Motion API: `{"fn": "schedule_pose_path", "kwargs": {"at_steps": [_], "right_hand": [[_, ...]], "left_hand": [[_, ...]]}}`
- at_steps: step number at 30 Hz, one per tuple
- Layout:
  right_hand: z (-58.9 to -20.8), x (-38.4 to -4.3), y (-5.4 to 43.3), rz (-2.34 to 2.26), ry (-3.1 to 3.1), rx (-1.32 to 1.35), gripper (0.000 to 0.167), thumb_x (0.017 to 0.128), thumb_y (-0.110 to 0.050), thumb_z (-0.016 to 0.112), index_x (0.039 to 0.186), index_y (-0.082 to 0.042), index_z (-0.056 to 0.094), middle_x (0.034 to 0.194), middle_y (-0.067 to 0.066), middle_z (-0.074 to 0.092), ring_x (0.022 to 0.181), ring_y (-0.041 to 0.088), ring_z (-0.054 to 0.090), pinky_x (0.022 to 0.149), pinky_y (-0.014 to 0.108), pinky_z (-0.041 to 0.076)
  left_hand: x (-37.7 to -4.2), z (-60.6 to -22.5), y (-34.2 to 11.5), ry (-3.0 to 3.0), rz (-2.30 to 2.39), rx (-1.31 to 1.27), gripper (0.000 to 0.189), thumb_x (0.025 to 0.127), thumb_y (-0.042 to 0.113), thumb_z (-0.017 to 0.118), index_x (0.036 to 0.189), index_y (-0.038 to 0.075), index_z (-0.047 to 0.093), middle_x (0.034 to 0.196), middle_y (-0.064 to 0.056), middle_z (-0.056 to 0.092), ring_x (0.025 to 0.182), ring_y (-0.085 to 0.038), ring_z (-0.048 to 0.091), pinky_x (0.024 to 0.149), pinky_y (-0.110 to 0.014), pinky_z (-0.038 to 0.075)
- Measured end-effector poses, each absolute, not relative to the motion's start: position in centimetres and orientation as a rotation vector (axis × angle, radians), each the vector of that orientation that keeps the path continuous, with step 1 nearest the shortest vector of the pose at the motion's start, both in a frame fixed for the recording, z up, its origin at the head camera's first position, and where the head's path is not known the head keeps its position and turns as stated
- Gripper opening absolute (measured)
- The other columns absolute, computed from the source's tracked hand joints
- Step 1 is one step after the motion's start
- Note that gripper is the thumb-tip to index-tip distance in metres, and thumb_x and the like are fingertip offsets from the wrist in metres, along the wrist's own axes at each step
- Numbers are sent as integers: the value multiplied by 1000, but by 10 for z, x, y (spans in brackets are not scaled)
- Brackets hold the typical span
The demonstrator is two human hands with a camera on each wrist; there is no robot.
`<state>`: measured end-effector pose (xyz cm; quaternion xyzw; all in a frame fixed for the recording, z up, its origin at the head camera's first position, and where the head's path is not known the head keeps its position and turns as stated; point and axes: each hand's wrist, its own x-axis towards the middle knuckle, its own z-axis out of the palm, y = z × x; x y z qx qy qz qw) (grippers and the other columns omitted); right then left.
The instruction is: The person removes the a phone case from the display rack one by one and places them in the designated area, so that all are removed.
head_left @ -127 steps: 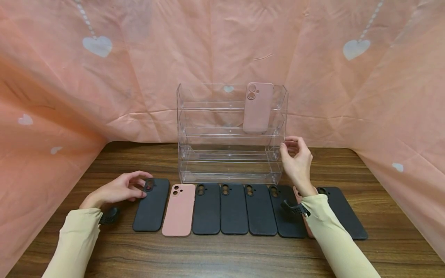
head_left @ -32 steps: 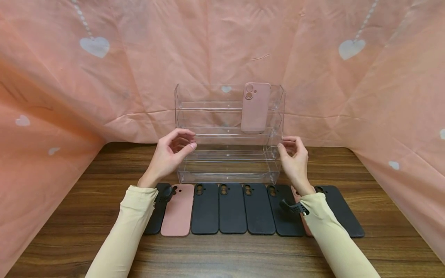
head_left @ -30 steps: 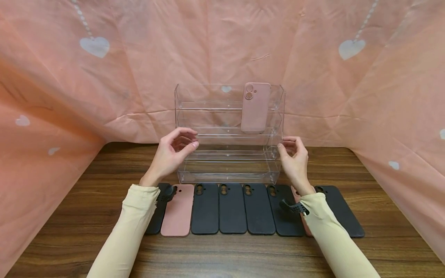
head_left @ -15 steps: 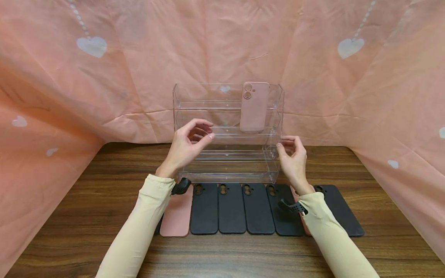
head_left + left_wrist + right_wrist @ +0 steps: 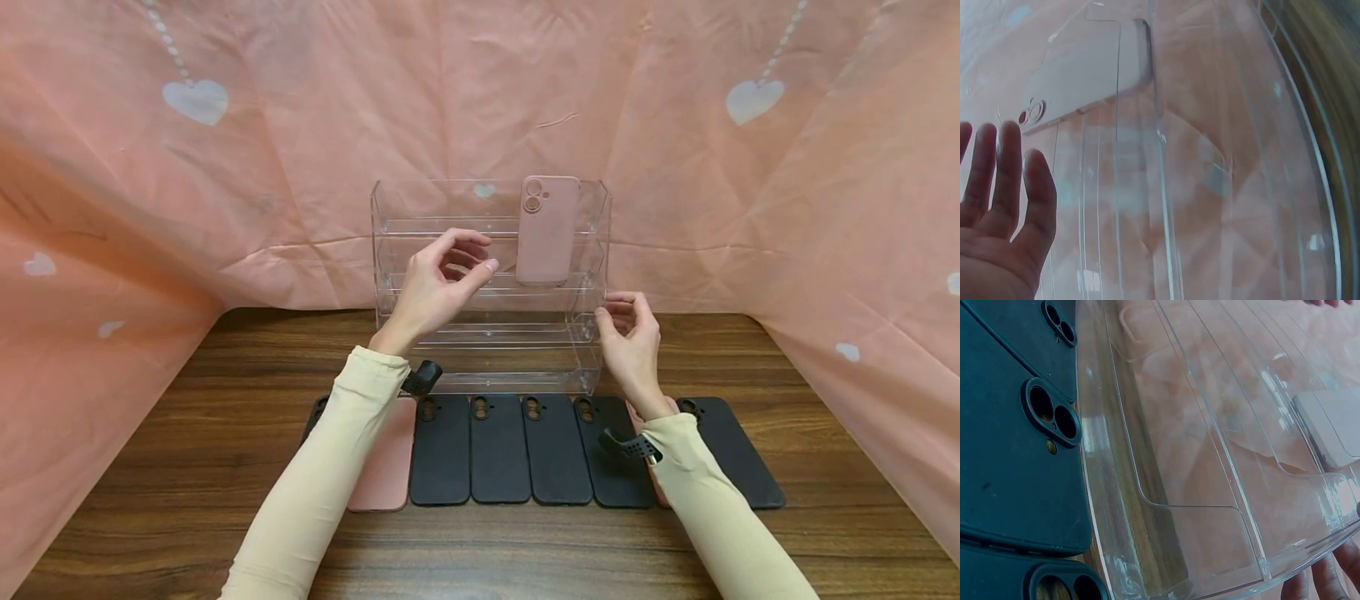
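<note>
A clear acrylic display rack (image 5: 487,336) with stepped tiers stands at the table's back. One pink phone case (image 5: 547,233) leans upright on its upper right part. My left hand (image 5: 442,279) is in front of the upper tiers, left of that case and apart from it, fingers loosely bent and holding nothing. At the rack's right side edge, my right hand (image 5: 633,342) pinches the panel; fingers (image 5: 1329,575) show along its outer side in the right wrist view. A row of phone cases, mostly black (image 5: 500,450), lies flat before the rack.
Another pink case (image 5: 386,467) lies partly under the left sleeve, and the leftmost black case (image 5: 318,412) is mostly hidden. The right forearm crosses a pink case (image 5: 637,417) beside the rightmost black case (image 5: 731,454). Pink cloth (image 5: 300,167) encloses the wooden table (image 5: 480,550).
My left hand has left the leftmost black case and moved up and right to the upper tiers. My right hand stays at the rack's side.
</note>
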<state>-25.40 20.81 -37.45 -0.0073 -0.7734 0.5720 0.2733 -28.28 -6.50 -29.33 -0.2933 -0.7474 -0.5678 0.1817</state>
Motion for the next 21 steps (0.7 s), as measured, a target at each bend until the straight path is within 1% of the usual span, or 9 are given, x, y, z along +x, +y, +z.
{"fn": "schedule_pose_path", "kwargs": {"at_steps": [3,5,9,12,14,19,21], "right_hand": [[-375,-254,208,1550,-2070,-12,26,98,-9,63,122,0,60,103,-3,61,88,3,61,74,13,49],[-375,-253,208,1549,-2074,-13,27,98,-10,63,123,0,61,103,-3,61,88,3,62,74,13,49],[-375,-254,208,1544,-2085,-9,26,99,-9,62,123,-1,61,108,4,63,89,3,61,77,14,48],[-373,-253,208,1541,-2093,-17,26,99,-8,60,125,0,60,111,11,64,89,3,60,79,15,48],[-370,-250,206,1541,-2097,-26,27,99,-6,59,126,2,59,113,14,64,89,2,59,79,15,47],[-353,-237,196,1540,-2095,-15,27,98,-1,57,123,9,57,110,20,63,86,1,58,78,14,46],[-353,-236,196,1536,-2093,-9,27,97,-1,58,122,10,58,110,20,64,84,0,58,78,14,46]], "left_hand": [[-289,-290,-56,-2090,-1608,-794,28,92,21,74,118,12,68,104,-7,71,94,-19,68,85,-40,58],[-294,-288,-51,-2085,-1614,-767,28,92,21,74,118,12,68,105,-7,71,95,-17,69,86,-39,59],[-302,-285,-41,-2085,-1628,-718,29,92,21,74,118,12,67,108,-10,71,98,-16,68,88,-35,58],[-308,-284,-34,-2087,-1640,-681,30,91,19,75,120,10,67,109,-12,71,101,-18,69,90,-34,58],[-312,-284,-29,-2102,-1637,-650,32,91,19,75,121,10,66,110,-11,71,101,-20,70,89,-34,58],[-320,-285,-18,-2124,-1658,-605,36,91,20,74,124,8,65,113,-13,69,101,-28,72,87,-34,59],[-323,-286,-15,-2117,-1669,-594,36,91,19,74,124,8,65,113,-14,69,101,-29,73,86,-32,59]]}}
